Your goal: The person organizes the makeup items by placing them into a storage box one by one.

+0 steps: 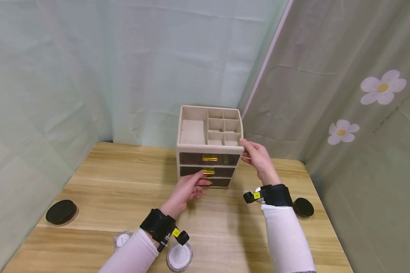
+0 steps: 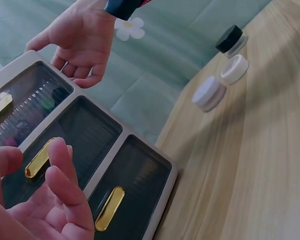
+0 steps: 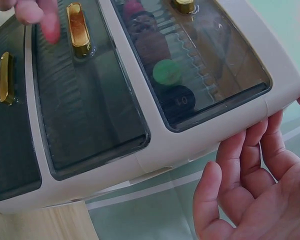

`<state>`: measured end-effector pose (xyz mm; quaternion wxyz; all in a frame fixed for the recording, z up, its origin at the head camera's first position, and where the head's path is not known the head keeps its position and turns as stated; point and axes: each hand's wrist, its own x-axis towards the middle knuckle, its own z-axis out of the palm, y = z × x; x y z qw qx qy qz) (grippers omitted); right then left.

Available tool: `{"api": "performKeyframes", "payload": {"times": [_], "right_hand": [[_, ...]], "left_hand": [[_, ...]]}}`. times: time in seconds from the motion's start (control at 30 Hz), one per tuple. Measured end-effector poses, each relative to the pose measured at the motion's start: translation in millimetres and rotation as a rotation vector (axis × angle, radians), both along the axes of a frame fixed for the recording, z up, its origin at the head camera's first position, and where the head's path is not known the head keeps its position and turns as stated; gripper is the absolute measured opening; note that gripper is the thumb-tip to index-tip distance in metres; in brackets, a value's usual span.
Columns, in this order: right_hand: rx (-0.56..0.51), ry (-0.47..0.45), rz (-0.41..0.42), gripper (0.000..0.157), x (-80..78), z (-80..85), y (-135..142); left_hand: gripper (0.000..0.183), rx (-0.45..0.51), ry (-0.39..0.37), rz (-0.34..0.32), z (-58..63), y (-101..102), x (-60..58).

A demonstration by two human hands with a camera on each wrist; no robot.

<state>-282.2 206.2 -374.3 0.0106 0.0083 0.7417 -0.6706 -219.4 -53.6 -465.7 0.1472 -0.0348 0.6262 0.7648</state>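
A beige desktop organizer (image 1: 179, 151) with several dark see-through drawers and gold handles stands at the back of the table. My left hand (image 1: 188, 187) is at the drawer fronts, its fingers loosely bent. In the left wrist view, the middle drawer's gold handle (image 2: 39, 159) lies between thumb and forefinger, with nothing gripped. My right hand (image 1: 259, 155) touches the organizer's right side, one digit up at the top front corner. Fingertips (image 3: 257, 129) rest along that side wall in the right wrist view. The top drawer (image 3: 215, 65) holds small round items, one green; all drawers are closed.
Black-lidded round jars (image 1: 61, 212) (image 1: 303, 207) sit at the table's left and right. A clear round container (image 1: 179, 256) and a small packet (image 1: 122, 239) lie near the front. White jars (image 2: 209, 93) are on the right side. Curtains (image 1: 191, 57) hang behind the table.
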Motion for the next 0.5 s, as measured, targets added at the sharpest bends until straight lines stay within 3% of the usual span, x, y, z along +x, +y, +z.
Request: {"api": "performKeyframes", "payload": {"times": [0.5], "right_hand": [[-0.009,0.002,0.001,0.050,-2.3,-3.2,0]], "left_hand": [[0.048,0.041,-0.037,0.024,2.6,12,-10.3]]}}
